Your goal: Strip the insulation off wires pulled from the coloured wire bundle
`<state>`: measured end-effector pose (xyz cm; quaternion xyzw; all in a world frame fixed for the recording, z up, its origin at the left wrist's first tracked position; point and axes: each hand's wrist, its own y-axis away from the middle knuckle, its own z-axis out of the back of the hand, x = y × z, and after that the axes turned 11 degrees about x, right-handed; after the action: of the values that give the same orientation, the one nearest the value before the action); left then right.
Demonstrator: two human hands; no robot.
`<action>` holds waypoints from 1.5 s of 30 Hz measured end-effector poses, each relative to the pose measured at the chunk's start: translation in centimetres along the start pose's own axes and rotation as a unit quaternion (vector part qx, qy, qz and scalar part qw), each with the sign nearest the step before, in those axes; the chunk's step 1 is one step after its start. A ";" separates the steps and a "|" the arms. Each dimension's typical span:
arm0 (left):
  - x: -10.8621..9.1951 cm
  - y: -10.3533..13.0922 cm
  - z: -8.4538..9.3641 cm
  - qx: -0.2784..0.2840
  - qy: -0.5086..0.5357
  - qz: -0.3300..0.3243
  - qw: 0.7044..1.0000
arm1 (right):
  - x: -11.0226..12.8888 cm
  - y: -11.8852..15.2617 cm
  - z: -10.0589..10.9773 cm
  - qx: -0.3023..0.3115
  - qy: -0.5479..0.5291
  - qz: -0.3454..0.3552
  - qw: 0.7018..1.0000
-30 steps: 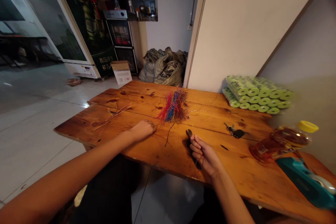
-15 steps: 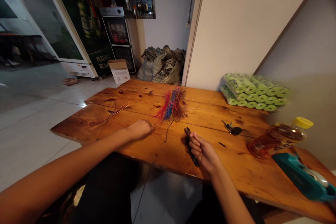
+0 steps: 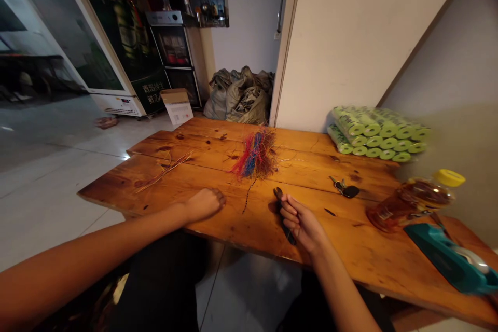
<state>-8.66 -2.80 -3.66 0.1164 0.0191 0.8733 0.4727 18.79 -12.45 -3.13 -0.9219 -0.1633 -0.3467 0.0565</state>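
1. While the right hand (image 3: 298, 222) is over the near part of the brown, knotty wooden plank table (image 3: 229, 231), it is curled tightly around the dark metal pliers with black handles (image 3: 277, 193), whose head points away from the person; whether the tool's own jaws are parted is too small to tell.

2. Left of it, the left hand (image 3: 205, 203) rests knuckles-up on the table, rolled into a loose fist; I cannot tell whether anything is pinched inside.

3. Beyond and between both hands, touching neither, lies the tangled bundle of thin red, blue and yellow strands (image 3: 254, 156), near the middle of the table.

4. From its near side, a thin black strand with a beaded look (image 3: 246, 199) trails toward the person, between the two hands.

5. Well to the left of the bundle, a small spray of loose orange and pale strands (image 3: 166, 171) lies flat on the wood.

6. To the right of the pliers are a short dark sliver (image 3: 330, 212) and, farther off, a set of metal keys with a black fob (image 3: 345, 188).

7. Toward the right end are a clear plastic bottle of amber liquid with a yellow cap (image 3: 406, 202), a teal tape dispenser (image 3: 441, 257) just beside it, and stacked green-wrapped rolls (image 3: 377, 135) behind.
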 end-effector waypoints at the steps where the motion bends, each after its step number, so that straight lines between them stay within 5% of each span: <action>1: -0.5 0.6 -0.5 -0.002 -0.015 -0.004 1.000 | 0.0 0.0 0.0 0.001 0.000 -0.001 1.000; 9: -3.7 5.4 -2.6 -0.038 -0.006 0.003 0.999 | -0.2 0.1 0.0 -0.011 0.011 -0.003 1.000; 15: -4.1 7.2 -3.8 -0.090 0.037 -0.023 0.995 | -0.7 -0.3 0.1 -0.009 0.011 -0.009 1.000; 23: -3.6 7.4 -2.0 -0.119 0.128 -0.111 0.978 | -1.1 -0.6 0.5 -0.003 0.021 -0.008 1.000; 29: -4.2 7.3 -1.1 -0.122 0.180 -0.096 0.971 | -1.3 -0.6 0.0 0.000 0.038 0.006 0.999; 31: -4.7 7.0 -0.1 -0.136 0.255 -0.036 0.957 | -1.3 -0.7 -0.7 -0.004 0.044 0.018 0.999; 33: -5.4 6.4 1.8 -0.163 0.383 0.079 0.906 | -1.4 -0.7 -1.9 -0.008 0.056 0.036 0.998; 35: -6.3 5.5 4.1 -0.186 0.530 0.184 0.807 | -1.5 -0.6 -3.4 -0.016 0.088 0.058 0.994; 39: -8.6 3.4 7.8 -0.160 0.732 0.165 0.642 | -2.2 -0.5 -6.3 -0.040 0.162 0.097 0.981; 45: -11.3 1.2 8.1 -0.158 0.803 0.121 0.561 | -3.5 -0.5 -8.0 -0.004 0.144 0.091 0.985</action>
<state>-1.92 -13.41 2.26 -0.7086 0.2380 0.6441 0.1624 11.16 -14.61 0.64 -0.8737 -0.0672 -0.4698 0.1066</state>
